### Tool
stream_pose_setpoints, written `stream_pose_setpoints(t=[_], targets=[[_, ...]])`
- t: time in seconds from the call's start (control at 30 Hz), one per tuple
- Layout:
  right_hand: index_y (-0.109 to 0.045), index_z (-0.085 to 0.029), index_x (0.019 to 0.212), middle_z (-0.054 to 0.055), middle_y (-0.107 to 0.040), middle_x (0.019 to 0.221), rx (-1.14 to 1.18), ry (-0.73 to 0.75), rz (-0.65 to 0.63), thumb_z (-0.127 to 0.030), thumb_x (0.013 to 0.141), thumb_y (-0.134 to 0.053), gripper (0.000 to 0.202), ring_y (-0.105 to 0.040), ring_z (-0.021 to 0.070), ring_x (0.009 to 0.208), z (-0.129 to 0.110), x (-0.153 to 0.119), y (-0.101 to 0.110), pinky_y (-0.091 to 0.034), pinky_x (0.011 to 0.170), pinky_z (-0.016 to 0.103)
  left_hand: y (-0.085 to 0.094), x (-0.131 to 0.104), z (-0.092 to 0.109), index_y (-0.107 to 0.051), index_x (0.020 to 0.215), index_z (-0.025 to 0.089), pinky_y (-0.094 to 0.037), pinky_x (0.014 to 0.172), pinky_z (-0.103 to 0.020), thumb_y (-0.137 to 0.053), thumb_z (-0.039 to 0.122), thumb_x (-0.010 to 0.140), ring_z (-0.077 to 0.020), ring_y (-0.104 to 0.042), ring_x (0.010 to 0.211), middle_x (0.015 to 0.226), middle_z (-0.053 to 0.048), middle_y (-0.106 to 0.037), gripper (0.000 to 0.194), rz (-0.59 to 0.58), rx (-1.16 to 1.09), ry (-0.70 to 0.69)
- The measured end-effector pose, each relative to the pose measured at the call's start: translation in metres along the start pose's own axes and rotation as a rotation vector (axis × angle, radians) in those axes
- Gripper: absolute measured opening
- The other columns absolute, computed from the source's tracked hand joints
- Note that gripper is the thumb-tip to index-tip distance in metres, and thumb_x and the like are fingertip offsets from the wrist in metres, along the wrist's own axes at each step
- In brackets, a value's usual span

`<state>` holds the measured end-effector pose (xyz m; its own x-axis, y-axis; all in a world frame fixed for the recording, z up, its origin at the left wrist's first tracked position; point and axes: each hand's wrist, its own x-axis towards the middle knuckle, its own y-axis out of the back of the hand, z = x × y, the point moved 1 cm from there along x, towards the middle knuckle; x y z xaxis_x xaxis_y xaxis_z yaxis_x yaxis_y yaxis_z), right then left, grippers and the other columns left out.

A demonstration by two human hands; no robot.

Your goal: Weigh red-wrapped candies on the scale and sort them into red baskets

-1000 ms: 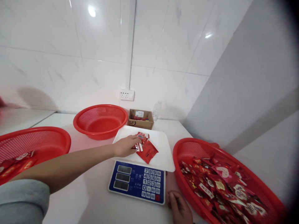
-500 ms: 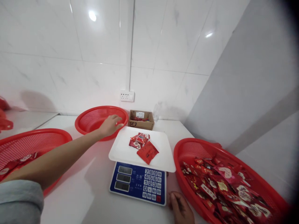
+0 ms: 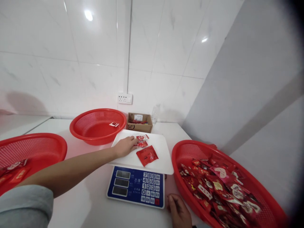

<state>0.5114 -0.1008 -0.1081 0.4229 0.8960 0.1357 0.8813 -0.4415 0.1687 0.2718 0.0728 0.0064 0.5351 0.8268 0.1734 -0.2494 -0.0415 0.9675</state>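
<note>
My left hand (image 3: 125,146) is over the white pan (image 3: 162,155) of a scale, its fingertips pressed on small red packets (image 3: 142,143) that they partly cover. A larger flat red packet (image 3: 147,155) lies on the pan in front of them. Below the pan shows the scale's blue panel (image 3: 136,186) with number keys and three displays. My right hand (image 3: 179,210) rests on the table by the panel's lower right corner, thumb against curled fingers; whether anything is between them is hidden.
The back red basket (image 3: 97,129) holds one small packet (image 3: 114,124). Red packets fill much of the right basket (image 3: 187,145); several lie in the left basket (image 3: 60,144). A cardboard box (image 3: 140,127) and a clear bottle (image 3: 155,113) stand near the wall.
My left hand has moved from the back basket to the packets on the pan. A small packet now shows in that basket. The view has shifted slightly; my right hand stays beside the scale.
</note>
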Motion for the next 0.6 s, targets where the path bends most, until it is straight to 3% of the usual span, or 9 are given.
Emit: stream_pose_setpoints(t=[0.2, 0.33, 0.5, 0.6], targets=[[-0.06, -0.019, 0.065, -0.003, -0.05, 0.054, 0.001, -0.012, 0.018, -0.064, 0.07, -0.055, 0.045, -0.047, 0.0128, 0.051, 0.002, 0.0, 0.0, -0.04, 0.052, 0.021, 0.02, -0.007, -0.013, -0.057, 0.098, 0.022, -0.045, 0.074, -0.026, -0.034, 0.036, 0.092, -0.0169, -0.056, 0.089, 0.097, -0.004, -0.055, 0.028, 0.114, -0.039, 0.053], [-0.06, -0.019, 0.064, -0.004, -0.047, 0.052, 0.014, -0.016, 0.012, -0.064, 0.069, -0.056, 0.046, -0.045, 0.0123, 0.05, 0.002, 0.0, 0.0, -0.038, 0.05, 0.021, 0.046, -0.006, -0.034, -0.057, 0.094, 0.02, -0.044, 0.072, -0.027, -0.032, 0.041, 0.092, -0.0172, -0.056, 0.085, 0.094, -0.004, -0.054, 0.032, 0.233, -0.021, 0.185], [-0.059, -0.019, 0.066, -0.003, -0.048, 0.054, 0.0, -0.012, -0.005, -0.062, 0.072, -0.054, 0.044, -0.045, 0.0127, 0.052, 0.001, 0.0, 0.0, -0.039, 0.052, 0.021, 0.073, -0.007, -0.078, -0.056, 0.101, 0.017, -0.044, 0.064, -0.034, -0.028, 0.043, 0.091, -0.0259, -0.057, 0.084, 0.102, -0.012, -0.054, 0.039, 0.318, 0.037, 0.419], [-0.059, -0.018, 0.066, -0.003, -0.048, 0.055, -0.012, -0.011, -0.014, -0.062, 0.073, -0.054, 0.044, -0.045, 0.0129, 0.053, 0.001, -0.001, 0.001, -0.039, 0.052, 0.022, 0.073, -0.006, -0.089, -0.05, 0.115, 0.011, -0.044, 0.071, -0.043, -0.033, 0.045, 0.089, -0.0345, -0.055, 0.095, 0.109, -0.02, -0.053, 0.047, 0.296, 0.047, 0.47]])
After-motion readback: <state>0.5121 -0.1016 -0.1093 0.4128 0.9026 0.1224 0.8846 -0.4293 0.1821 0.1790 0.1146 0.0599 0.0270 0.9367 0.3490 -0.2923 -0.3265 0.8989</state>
